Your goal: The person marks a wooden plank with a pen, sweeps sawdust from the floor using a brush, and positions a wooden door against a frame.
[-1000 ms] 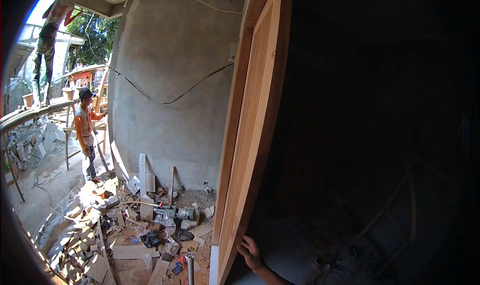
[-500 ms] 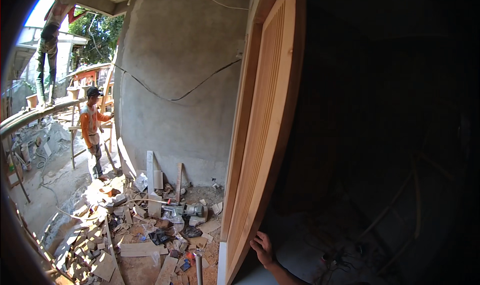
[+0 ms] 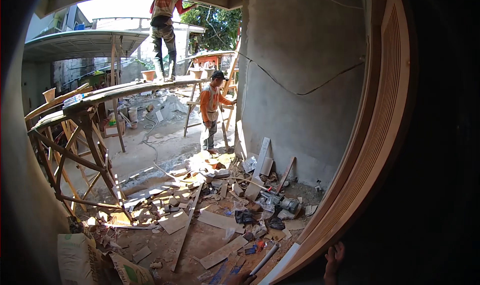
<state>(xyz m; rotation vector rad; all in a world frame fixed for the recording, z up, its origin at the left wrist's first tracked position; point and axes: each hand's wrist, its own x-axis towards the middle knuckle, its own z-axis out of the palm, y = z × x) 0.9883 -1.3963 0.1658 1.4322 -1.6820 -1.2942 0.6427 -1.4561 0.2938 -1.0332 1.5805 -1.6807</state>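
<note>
My right hand [image 3: 334, 260] is raised beside the lower edge of a grooved wooden door [image 3: 382, 115] in its timber frame, fingers apart and loosely curled. Part of my left hand [image 3: 240, 279] shows in shadow at the bottom edge, near a grey pipe [image 3: 264, 260]; its fingers are too hidden to tell what, if anything, they hold. Two sacks [image 3: 75, 257] lie at the lower left. Scrap boards [image 3: 220, 220], plastic and rubble cover the ground beyond the doorway, with a power tool [image 3: 287, 205] among them.
One worker [image 3: 162, 30] stands up on a plank scaffold [image 3: 120, 87]; another [image 3: 210, 112] stands below, an arm out toward the right. A rendered wall [image 3: 300, 110] with a drooping cable is ahead. Wooden trestles [image 3: 85, 165] stand at left; a hose [image 3: 150, 145] crosses the ground.
The view has swung left, shifting door, wall and workers rightward and bringing the sacks and left trestles into view. My right hand appears farther right; my left hand now shows at the bottom.
</note>
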